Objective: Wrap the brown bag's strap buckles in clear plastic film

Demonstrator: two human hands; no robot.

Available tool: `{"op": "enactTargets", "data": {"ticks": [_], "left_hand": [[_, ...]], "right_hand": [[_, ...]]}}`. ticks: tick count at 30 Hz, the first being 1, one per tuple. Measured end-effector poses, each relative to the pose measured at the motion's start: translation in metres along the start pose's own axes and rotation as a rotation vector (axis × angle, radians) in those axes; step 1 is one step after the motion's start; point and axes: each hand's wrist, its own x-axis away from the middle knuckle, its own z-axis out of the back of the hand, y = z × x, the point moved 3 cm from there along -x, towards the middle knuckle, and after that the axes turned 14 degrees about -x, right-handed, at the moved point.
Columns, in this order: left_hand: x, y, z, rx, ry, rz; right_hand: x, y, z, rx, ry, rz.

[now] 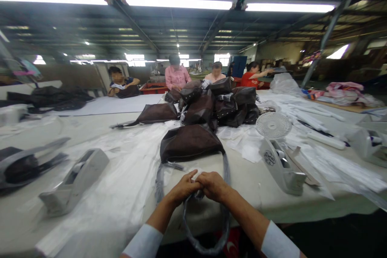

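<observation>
A dark brown handbag (190, 142) lies on the table in front of me. Its long strap (226, 173), covered in bluish clear plastic wrap, runs down both sides towards me and loops below the table's edge. Just in front of the bag, my left hand (185, 187) and my right hand (212, 185) meet, fingers closed and pressed together on the wrapped strap. A bit of white material shows at the fingertips; what exactly is pinched there is hidden.
Behind the bag rises a heap of similar bags (201, 109). Tape dispensers stand left (75, 181) and right (282, 169), the right one near a small white fan (273, 125). White plastic sheets (121, 161) cover much of the table. Several people work across it.
</observation>
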Motion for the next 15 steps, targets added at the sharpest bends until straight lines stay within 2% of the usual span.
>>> {"op": "enactTargets", "data": {"ticks": [2, 4, 7, 11, 15], "left_hand": [[-0.003, -0.001, 0.006, -0.182, 0.106, 0.036], [-0.006, 0.002, 0.011, -0.465, 0.223, -0.015], [-0.009, 0.007, 0.012, -0.804, 0.344, -0.052], [-0.011, 0.011, 0.005, -0.978, 0.382, 0.061], [-0.009, 0.017, 0.0, -1.102, 0.367, 0.16]], "right_hand": [[-0.003, 0.005, -0.003, 0.023, 0.05, -0.171], [-0.005, 0.009, -0.006, 0.035, 0.123, -0.329], [-0.009, 0.014, -0.013, 0.027, 0.176, -0.482], [-0.015, 0.017, -0.017, 0.0, 0.185, -0.593], [-0.018, 0.02, -0.016, -0.006, 0.197, -0.653]]}}
